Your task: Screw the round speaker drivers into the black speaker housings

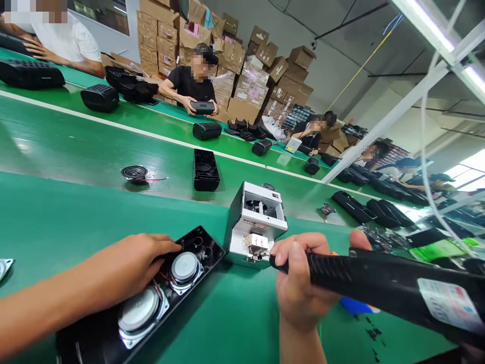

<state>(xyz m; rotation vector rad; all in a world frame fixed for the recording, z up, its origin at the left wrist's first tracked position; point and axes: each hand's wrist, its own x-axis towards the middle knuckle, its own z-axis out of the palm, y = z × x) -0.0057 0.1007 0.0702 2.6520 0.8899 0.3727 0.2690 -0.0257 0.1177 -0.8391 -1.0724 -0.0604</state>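
Note:
My right hand (303, 273) is wrapped round a black electric screwdriver (352, 278). The tool lies nearly level, and its tip end is at the front of a white and black screw feeder (261, 217). My left hand (146, 260) grips the far edge of a black speaker housing (200, 247), fingers bent over the rim. Inside the housing sit two round speaker drivers, a nearer one (140, 311) and a farther one (185, 267), with red wires beside them. The housing lies tilted across the green mat, its near end partly hidden by my left forearm.
Behind the feeder, a loose speaker driver (134, 173) and another black housing (205, 169) lie on the green conveyor (76, 136). Dark screws (373, 331) are scattered at the right. Several people work across the line, before stacked cartons (235, 50). A white post (379, 136) slants at right.

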